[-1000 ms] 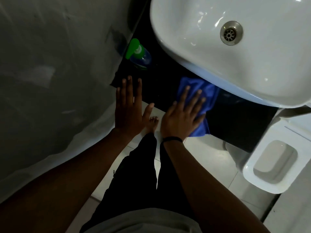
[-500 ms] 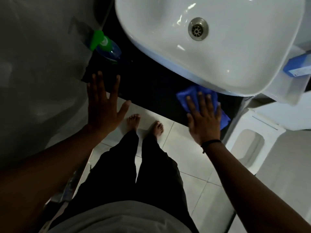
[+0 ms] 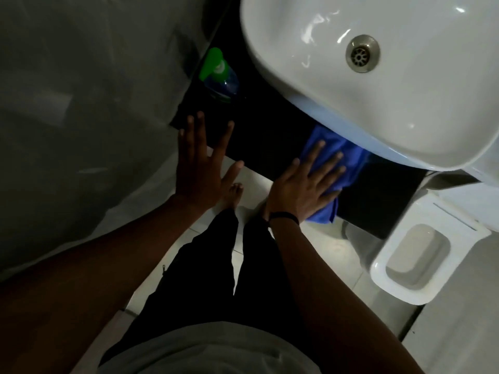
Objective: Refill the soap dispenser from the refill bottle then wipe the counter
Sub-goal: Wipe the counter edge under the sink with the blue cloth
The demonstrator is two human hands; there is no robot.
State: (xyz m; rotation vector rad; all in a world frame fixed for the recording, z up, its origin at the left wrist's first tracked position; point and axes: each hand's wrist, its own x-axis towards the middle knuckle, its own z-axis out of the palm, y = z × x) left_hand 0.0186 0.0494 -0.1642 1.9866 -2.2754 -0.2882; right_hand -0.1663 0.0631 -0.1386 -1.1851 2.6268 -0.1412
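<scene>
- Right hand [image 3: 302, 190]: I've got it flat, fingers spread, palm down on the blue cloth [image 3: 337, 168]. Pressing, not gripping; nothing pinched in the fingers.
- Cloth lies bunched on the black counter [image 3: 270, 141], its far edge tucked under the overhanging front rim of the white sink [image 3: 378, 103], near corner hanging over the counter's front edge.
- Left hand [image 3: 199, 168]: open, fingers splayed, holding nothing. Fingertips lie over the counter's left front corner, palm out past the edge. Can't tell if it touches the surface or hovers.
- Soap dispenser [image 3: 220, 76]: green pump top, clear bluish body, upright at the counter's left rear, against the grey wall [image 3: 81, 103], just beside the sink's left side. Well apart from both hands.
- Refill bottle: I can't see it from here.
- Sink drain [image 3: 361, 54] visible up top, bowl looks glossy.
- White toilet [image 3: 421, 260] lower right, beside the counter's end.
- Bare feet and dark trousers on the pale tiled floor [image 3: 324, 244] below the counter edge.
- Lighting dim; counter surface detail is unreadable.
</scene>
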